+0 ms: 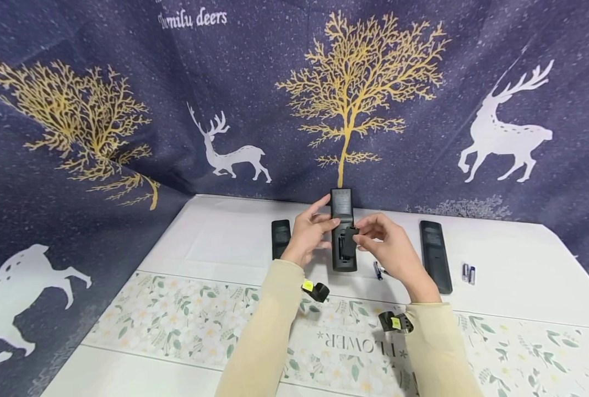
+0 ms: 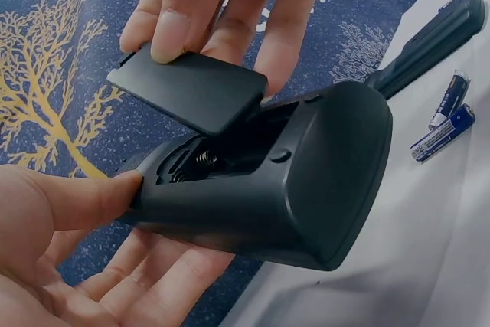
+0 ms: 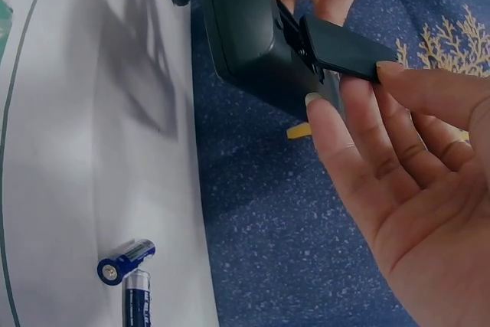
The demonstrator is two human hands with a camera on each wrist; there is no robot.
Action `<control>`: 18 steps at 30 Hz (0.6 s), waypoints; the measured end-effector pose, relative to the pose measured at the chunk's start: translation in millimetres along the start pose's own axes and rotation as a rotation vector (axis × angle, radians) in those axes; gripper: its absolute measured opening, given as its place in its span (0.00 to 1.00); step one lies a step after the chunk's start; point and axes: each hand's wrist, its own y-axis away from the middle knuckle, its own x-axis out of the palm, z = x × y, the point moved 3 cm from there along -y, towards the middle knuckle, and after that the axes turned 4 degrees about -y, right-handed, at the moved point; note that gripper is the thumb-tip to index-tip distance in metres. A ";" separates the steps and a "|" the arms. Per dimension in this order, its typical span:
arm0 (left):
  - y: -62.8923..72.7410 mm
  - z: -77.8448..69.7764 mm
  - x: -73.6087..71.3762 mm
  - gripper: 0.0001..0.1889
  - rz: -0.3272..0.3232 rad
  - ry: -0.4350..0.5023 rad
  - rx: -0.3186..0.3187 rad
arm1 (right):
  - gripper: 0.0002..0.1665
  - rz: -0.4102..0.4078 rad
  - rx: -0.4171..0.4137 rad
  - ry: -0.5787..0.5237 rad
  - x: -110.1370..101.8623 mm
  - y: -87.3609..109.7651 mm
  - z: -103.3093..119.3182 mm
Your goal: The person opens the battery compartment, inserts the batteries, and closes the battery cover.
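Two hands are raised over the surface (image 1: 230,231), and one black remote control (image 1: 342,201) is held between them with its back turned to the wearer. Its body is gripped by the left hand (image 1: 308,234), the thumb being set along one side and fingers placed beneath. A black battery cover (image 2: 191,89) is pinched by the right hand (image 1: 392,248) between thumb and fingers. The cover is held tilted above the battery compartment (image 2: 253,147), which is left partly exposed; coiled springs (image 2: 207,158) can be seen inside. Whether the cover's lower edge is touching the remote cannot be told.

On the surface, a second remote (image 1: 280,237) is partly hidden behind the left hand, and a third remote (image 1: 435,256) is laid to the right of the right hand. Beyond that one, a pair of batteries (image 1: 468,273) is placed side by side. More batteries (image 1: 377,270) are seen just beside the right hand, partly covered by it. The surface is crossed by a floral band (image 1: 190,325), and a dark blue cloth (image 1: 274,55) printed with white deer and yellow trees is hung behind.
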 end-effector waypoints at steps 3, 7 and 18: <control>-1.0 -0.1 0.1 0.34 0.000 0.007 0.002 | 0.15 -0.019 0.024 -0.023 -4.5 -0.1 -1.2; -2.5 -0.2 -0.2 0.34 0.000 0.018 0.003 | 0.15 -0.058 0.049 -0.027 -11.4 -0.9 -4.7; -0.4 -1.0 1.4 0.34 0.013 0.024 0.018 | 0.15 -0.118 0.068 0.006 -28.5 0.7 -20.0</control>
